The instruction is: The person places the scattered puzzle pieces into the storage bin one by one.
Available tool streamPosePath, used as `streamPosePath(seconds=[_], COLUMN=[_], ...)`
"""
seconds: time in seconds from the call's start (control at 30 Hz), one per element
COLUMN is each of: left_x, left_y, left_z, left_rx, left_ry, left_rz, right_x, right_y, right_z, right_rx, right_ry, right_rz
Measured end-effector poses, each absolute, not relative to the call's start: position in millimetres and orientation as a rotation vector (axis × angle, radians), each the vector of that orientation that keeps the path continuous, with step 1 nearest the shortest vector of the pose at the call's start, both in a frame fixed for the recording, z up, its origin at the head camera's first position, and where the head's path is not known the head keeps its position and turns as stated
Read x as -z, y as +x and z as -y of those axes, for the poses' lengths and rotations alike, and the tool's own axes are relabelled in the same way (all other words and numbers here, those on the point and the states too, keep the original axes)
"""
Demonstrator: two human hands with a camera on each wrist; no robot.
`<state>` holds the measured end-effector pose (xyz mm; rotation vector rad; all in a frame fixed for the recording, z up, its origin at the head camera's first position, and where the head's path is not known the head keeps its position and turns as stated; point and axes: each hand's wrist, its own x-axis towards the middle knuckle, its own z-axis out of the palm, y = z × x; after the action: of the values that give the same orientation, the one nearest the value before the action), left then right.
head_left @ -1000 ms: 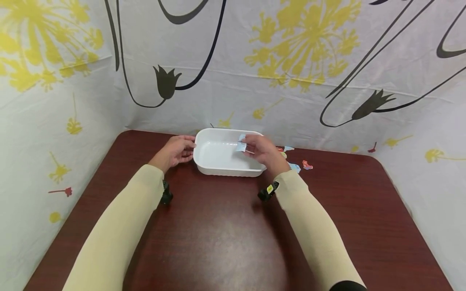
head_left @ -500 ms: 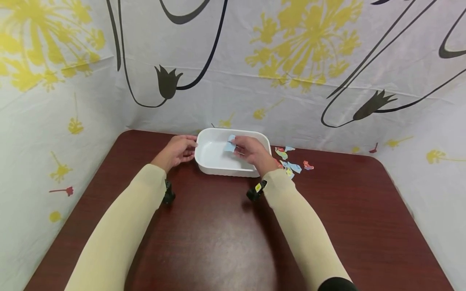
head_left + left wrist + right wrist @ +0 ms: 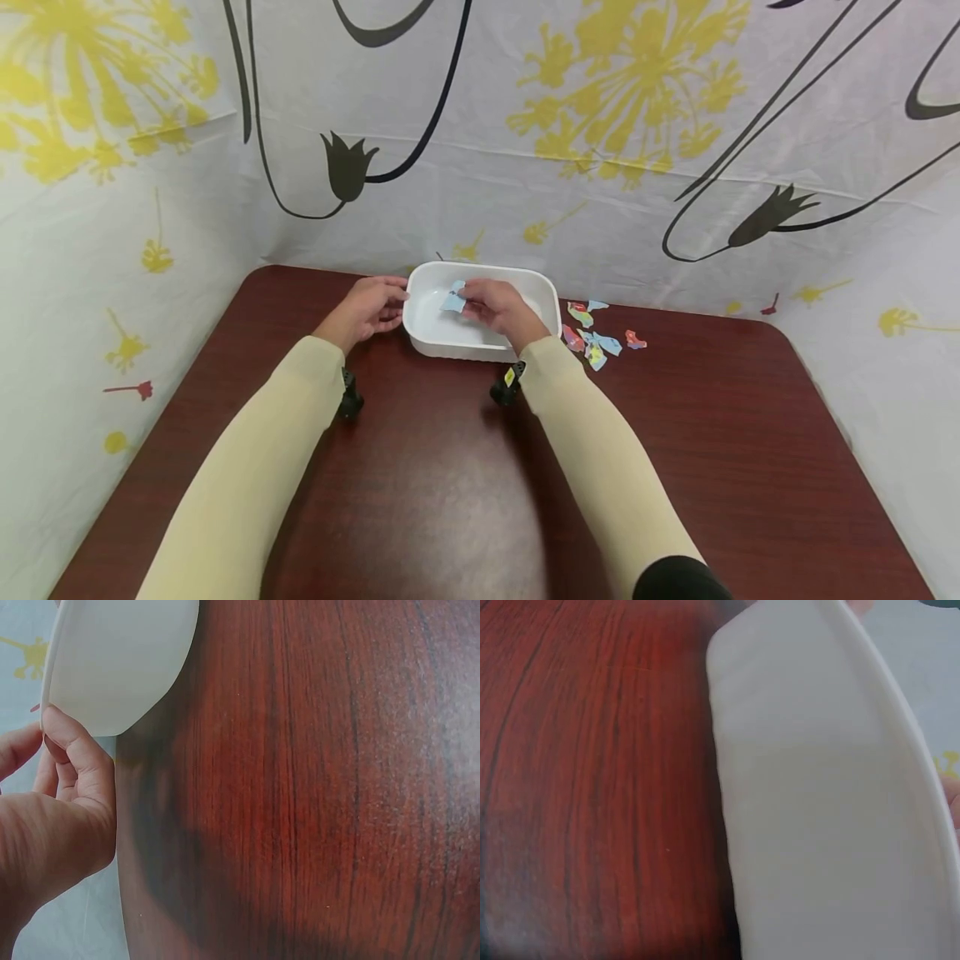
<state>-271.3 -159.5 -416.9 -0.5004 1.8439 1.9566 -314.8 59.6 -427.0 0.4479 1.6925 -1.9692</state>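
A white rectangular plastic tub [image 3: 453, 349] sits at the back of the table. At its left end my left hand [image 3: 367, 308] pinches the rim between thumb and fingers, as the left wrist view shows with the thumb [image 3: 71, 735] on the outer wall. My right hand [image 3: 498, 306] is over the tub's inside, pinching a small light-blue paper cutout [image 3: 453, 297] with dark marks. In the right wrist view the tub's outer wall [image 3: 802, 817] hides most of that hand; only a bit of finger [image 3: 952, 796] shows at the right edge.
Right of the tub lie several coloured paper cutouts [image 3: 596, 343], loosely clustered, with a red one [image 3: 634, 340] slightly apart. The dark red wooden table [image 3: 420, 483] meets a white flowered cloth [image 3: 465, 200] at the back and sides.
My right hand has moved left across the tub with the light-blue cutout, uncovering the tub's right end and the cutouts beside it. The left hand stays at the rim.
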Motion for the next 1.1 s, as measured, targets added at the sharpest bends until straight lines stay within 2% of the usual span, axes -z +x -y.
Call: streamPosePath(seconds=[0.5, 1.1], left_x=[419, 417], left_y=[-272, -271], left_z=[161, 161], left_rx=[-1.938, -1.955], left_ry=[-0.52, -0.521], left_rz=[-1.859, -1.852], right_x=[431, 434], right_y=[-314, -315], right_z=[-44, -26], right_rx=[1.917, 1.839], right_ry=[0.525, 0.456], right_rz=[-1.765, -1.956])
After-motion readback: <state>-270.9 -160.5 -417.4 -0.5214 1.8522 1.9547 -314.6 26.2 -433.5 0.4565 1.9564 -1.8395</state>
